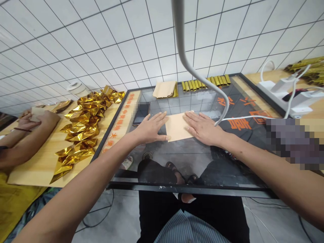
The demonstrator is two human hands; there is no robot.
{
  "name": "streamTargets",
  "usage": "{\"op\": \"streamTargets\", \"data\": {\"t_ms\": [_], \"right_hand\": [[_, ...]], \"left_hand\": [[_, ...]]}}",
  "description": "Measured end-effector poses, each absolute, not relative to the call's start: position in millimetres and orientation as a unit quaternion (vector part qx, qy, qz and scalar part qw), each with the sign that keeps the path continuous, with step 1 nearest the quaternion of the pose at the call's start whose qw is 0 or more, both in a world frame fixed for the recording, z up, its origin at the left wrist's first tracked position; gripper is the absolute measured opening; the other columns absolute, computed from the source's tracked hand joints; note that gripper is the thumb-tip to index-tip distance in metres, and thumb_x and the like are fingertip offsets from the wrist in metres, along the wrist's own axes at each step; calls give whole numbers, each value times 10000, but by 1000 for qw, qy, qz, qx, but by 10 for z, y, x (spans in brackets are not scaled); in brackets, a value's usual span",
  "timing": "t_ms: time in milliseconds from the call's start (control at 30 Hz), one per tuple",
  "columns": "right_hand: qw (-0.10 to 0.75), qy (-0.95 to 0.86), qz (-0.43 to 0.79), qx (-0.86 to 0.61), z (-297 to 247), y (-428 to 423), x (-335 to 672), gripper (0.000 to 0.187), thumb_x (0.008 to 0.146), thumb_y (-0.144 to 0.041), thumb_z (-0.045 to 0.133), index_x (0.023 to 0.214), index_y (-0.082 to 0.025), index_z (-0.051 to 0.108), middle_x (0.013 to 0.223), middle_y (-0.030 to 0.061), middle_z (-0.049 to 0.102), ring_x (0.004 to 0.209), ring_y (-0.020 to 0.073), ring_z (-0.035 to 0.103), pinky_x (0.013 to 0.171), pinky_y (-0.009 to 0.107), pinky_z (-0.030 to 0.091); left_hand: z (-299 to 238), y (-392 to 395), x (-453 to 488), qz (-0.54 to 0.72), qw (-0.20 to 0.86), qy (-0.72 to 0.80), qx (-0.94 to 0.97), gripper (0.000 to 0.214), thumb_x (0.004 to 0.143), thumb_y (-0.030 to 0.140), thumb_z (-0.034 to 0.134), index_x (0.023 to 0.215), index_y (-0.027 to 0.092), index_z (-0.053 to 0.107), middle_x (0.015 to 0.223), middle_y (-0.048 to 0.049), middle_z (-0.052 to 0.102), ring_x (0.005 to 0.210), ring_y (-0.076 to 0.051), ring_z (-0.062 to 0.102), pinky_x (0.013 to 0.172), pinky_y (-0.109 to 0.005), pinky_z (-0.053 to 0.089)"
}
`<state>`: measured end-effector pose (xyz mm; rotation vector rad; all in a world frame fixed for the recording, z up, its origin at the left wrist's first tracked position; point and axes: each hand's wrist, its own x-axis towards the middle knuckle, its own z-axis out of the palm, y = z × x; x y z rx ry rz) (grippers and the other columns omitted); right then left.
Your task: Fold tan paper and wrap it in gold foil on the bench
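A tan paper sheet (177,126) lies flat on the dark glass tabletop (192,155). My left hand (151,128) rests flat on the glass at the sheet's left edge, fingers stretched out and touching it. My right hand (202,127) lies flat over the sheet's right edge, fingers spread. Neither hand grips anything. Further back sit a stack of tan paper (165,89) and a row of gold rolls (206,82) against the tiled wall.
A heap of gold foil pouches (84,125) covers the wooden bench at left, where another person's arms (27,131) rest. A phone (141,114) lies left of my hand. A white cable (197,72) hangs across. A white power strip (286,91) sits right.
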<state>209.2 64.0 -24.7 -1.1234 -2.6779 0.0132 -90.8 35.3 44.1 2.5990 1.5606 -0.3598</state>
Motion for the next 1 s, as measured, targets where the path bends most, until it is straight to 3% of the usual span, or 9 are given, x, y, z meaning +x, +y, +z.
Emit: {"op": "streamTargets", "data": {"t_ms": [200, 533, 700, 833, 933, 1000], "right_hand": [[124, -917, 0, -380, -236, 629, 2099, 696, 1163, -519, 246, 1688, -110, 452, 1768, 198, 393, 1633, 367, 396, 1309, 603, 348], [116, -918, 37, -376, -193, 610, 2082, 656, 1156, -543, 294, 1704, -218, 451, 1795, 153, 350, 1654, 349, 356, 1330, 635, 295], [122, -917, 40, -377, -134, 608, 2179, 665, 1160, -529, 301, 1695, -164, 453, 1774, 188, 385, 1641, 369, 378, 1315, 646, 327], [151, -919, 54, -361, -15, 325, 2096, 710, 1170, -516, 282, 1719, -75, 369, 1793, 220, 310, 1667, 340, 323, 1345, 597, 305], [149, -937, 84, -306, 24, 25, 1909, 713, 1163, -567, 302, 1706, -122, 424, 1784, 184, 341, 1664, 303, 332, 1354, 542, 319], [131, -944, 86, -290, 4, -88, 1824, 725, 1163, -564, 302, 1676, -79, 468, 1766, 205, 364, 1652, 316, 357, 1358, 533, 317]], "left_hand": [[280, -140, -838, -57, 6, 445, 894, 650, 1160, 554, 392, 1700, 193, 417, 1829, -115, 266, 1698, -260, 284, 1394, -524, 159], [219, -653, -952, -9, 32, 438, 898, 591, 1149, 519, 464, 1669, 240, 464, 1805, -110, 347, 1668, -293, 358, 1375, -568, 244], [214, -644, -865, 3, 30, 450, 892, 541, 1151, 513, 469, 1611, 235, 527, 1781, -128, 400, 1667, -296, 356, 1372, -577, 248], [155, -645, -758, 24, 20, 458, 889, 541, 1147, 529, 472, 1575, 208, 557, 1741, -158, 454, 1660, -308, 363, 1366, -586, 261], [91, -661, -713, 33, 11, 461, 887, 608, 1142, 574, 457, 1601, 182, 526, 1745, -183, 440, 1662, -320, 358, 1359, -598, 276], [59, -676, -700, 37, 9, 464, 885, 624, 1144, 578, 442, 1619, 177, 506, 1752, -188, 429, 1660, -315, 363, 1358, -592, 282]]}}
